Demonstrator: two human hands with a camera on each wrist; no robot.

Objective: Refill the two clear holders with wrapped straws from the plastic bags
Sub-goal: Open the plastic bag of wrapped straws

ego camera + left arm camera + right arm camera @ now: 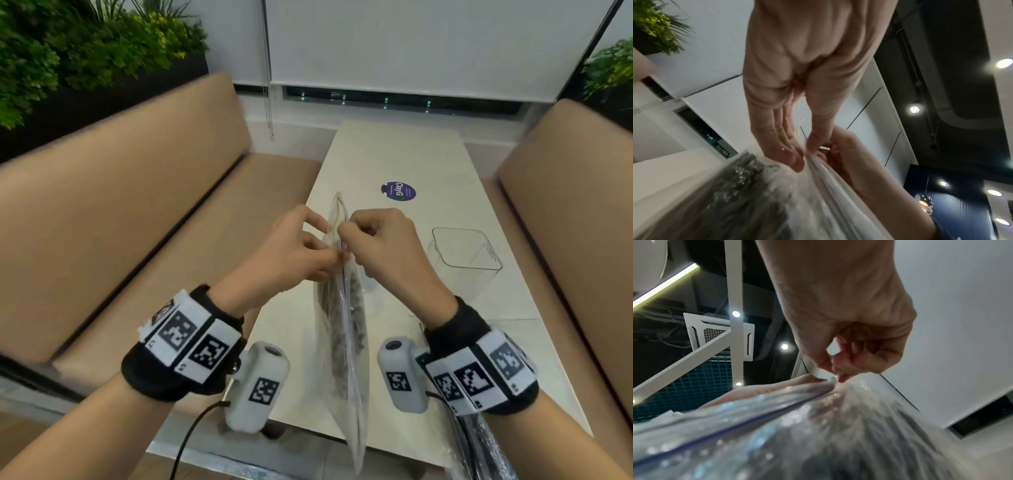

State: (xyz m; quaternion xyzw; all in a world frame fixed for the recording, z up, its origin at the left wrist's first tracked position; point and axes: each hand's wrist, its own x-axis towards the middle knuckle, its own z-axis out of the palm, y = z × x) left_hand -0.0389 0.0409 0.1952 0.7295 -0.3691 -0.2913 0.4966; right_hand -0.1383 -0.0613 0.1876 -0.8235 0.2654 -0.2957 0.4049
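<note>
A clear zip bag (342, 329) of dark wrapped straws hangs upright above the white table (404, 164), edge-on to me. My left hand (294, 250) pinches the left side of its blue-lined zip mouth. My right hand (373, 240) pinches the right side, knuckle to knuckle with the left. In the left wrist view my left hand (805, 151) has thumb and fingers on the bag (777, 194). The right wrist view shows my right hand (835, 374) nipping the bag (797, 426) at its seal. One clear square holder (466, 257) stands empty to the right; a second holder is not plainly visible.
A purple round sticker (398, 192) lies on the table beyond the hands. Tan bench seats (154, 219) run along both sides of the table. Another plastic bag of dark straws (479, 448) shows at the bottom right, under my right wrist. A window blind closes the far end.
</note>
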